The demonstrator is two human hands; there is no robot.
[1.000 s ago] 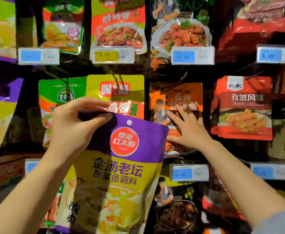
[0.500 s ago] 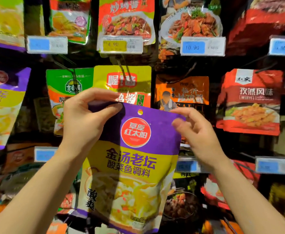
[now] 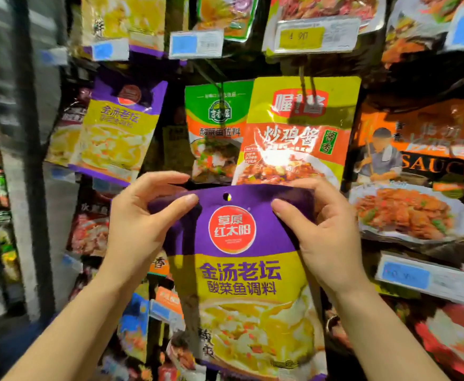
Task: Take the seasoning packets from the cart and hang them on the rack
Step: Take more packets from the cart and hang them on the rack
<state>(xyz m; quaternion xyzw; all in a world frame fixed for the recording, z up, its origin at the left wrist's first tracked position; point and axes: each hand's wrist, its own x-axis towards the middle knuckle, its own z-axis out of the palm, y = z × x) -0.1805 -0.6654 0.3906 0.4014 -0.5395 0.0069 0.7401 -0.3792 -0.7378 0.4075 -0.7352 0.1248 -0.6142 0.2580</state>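
Both hands (image 3: 140,224) (image 3: 327,232) pinch the purple-topped seasoning packet (image 3: 241,270) upright.

The held packet (image 3: 239,270) is purple on top with a red round logo and yellow below with purple lettering, the hanging packet (image 3: 299,127) above it is yellow and orange, its neighbour (image 3: 217,116) green-topped.
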